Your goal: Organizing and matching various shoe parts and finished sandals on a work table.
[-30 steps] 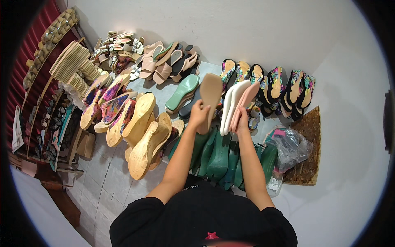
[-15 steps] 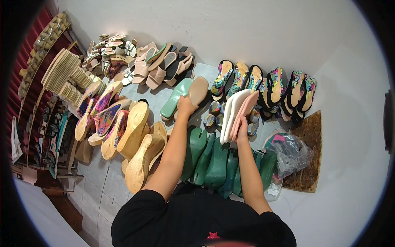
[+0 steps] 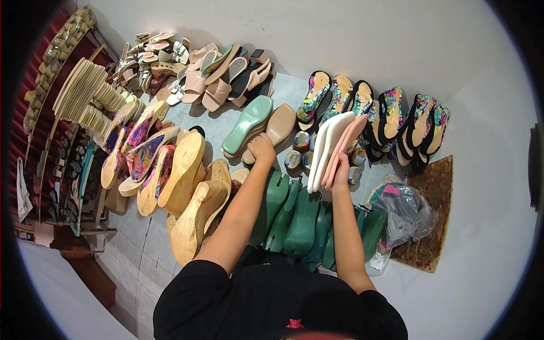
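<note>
A person in a black shirt is looking down at a tiled floor [image 3: 141, 243] crowded with shoe parts, both bare forearms reaching up from the lower middle of the frame. The left hand [image 3: 262, 148], just left of centre, is closing its fingers on the near end of a beige sole [image 3: 279, 126], which is lying on the floor and touching a mint green sole [image 3: 248, 123] just to its left. The right hand [image 3: 340, 170], just right of centre, is gripping the lower end of a bundle of white and pink soles [image 3: 334, 146], which is standing nearly upright and leaning slightly right.

Below the hands, across the lower centre, a row of dark green shoe moulds [image 3: 294, 218] is lying side by side. Between the two hands, small round shiny pieces [image 3: 300, 148] are sitting on the floor. In the left half, tall tan wedge soles [image 3: 190, 187] are leaning against each other, with floral-printed insoles [image 3: 139, 153] beside them. Toward the upper left, pale strappy sandals [image 3: 218, 76] are piling up, and a stack of flat tan soles [image 3: 79, 93] is resting near a dark red shelf [image 3: 34, 85]. In the upper right, black sandals with bright floral footbeds [image 3: 391, 122] are lining up in a row. At the lower right, a crumpled clear plastic bag [image 3: 405, 212] is lying on a brown mat [image 3: 433, 226]
</note>
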Action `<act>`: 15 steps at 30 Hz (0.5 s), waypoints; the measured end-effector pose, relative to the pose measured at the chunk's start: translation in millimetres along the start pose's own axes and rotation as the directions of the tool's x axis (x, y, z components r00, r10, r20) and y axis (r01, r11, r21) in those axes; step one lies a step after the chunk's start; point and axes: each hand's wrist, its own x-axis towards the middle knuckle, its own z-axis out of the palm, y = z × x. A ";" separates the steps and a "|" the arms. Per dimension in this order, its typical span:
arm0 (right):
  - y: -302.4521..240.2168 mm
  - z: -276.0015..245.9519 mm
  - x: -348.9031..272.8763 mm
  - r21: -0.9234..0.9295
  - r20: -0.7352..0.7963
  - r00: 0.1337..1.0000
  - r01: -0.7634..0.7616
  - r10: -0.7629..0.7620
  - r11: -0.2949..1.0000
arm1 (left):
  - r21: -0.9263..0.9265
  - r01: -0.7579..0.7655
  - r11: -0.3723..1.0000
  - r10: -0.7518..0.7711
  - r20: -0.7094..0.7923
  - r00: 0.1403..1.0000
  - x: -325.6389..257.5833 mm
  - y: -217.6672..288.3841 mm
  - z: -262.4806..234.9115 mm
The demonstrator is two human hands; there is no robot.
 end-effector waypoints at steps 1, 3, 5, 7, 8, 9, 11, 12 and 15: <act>0.2 0.0 0.2 0.001 -0.001 1.000 -0.004 0.004 1.000 | 0.016 0.013 1.000 -0.012 -0.021 1.000 -0.1 0.5 0.8; -0.1 0.0 0.9 -0.011 -0.016 0.999 0.042 -0.042 0.999 | 0.018 0.007 1.000 -0.007 0.007 1.000 1.7 1.6 -3.6; -1.5 0.4 -1.4 -0.009 -0.010 0.999 0.045 -0.045 0.999 | 0.018 -0.002 1.000 0.001 0.034 0.999 -0.2 2.6 -11.2; -1.2 -2.5 -1.2 -0.004 -0.017 0.998 0.055 -0.055 0.998 | -0.002 -0.003 1.000 0.003 0.070 0.998 -4.4 3.4 -19.6; -0.8 -4.9 -0.5 -0.002 -0.019 0.998 0.057 -0.057 0.998 | -0.001 -0.006 1.000 0.006 0.070 0.998 -5.7 4.8 -24.1; 0.0 -6.8 0.7 -0.003 -0.030 0.998 0.047 -0.047 0.999 | -0.016 0.001 1.000 0.001 0.105 0.995 -7.1 6.1 -30.9; 0.2 -10.9 3.0 -0.002 -0.045 0.998 0.044 -0.044 0.999 | -0.031 -0.001 1.000 0.005 0.138 0.990 -6.3 11.0 -37.2; 1.2 -10.5 3.4 0.001 -0.038 0.998 0.040 -0.040 0.999 | -0.134 -0.019 0.991 0.032 0.094 0.995 -4.2 11.8 -39.3; 1.1 -11.0 1.4 -0.003 0.000 0.999 0.047 -0.047 0.999 | -0.276 -0.035 0.960 0.053 0.057 0.997 3.1 19.3 -43.8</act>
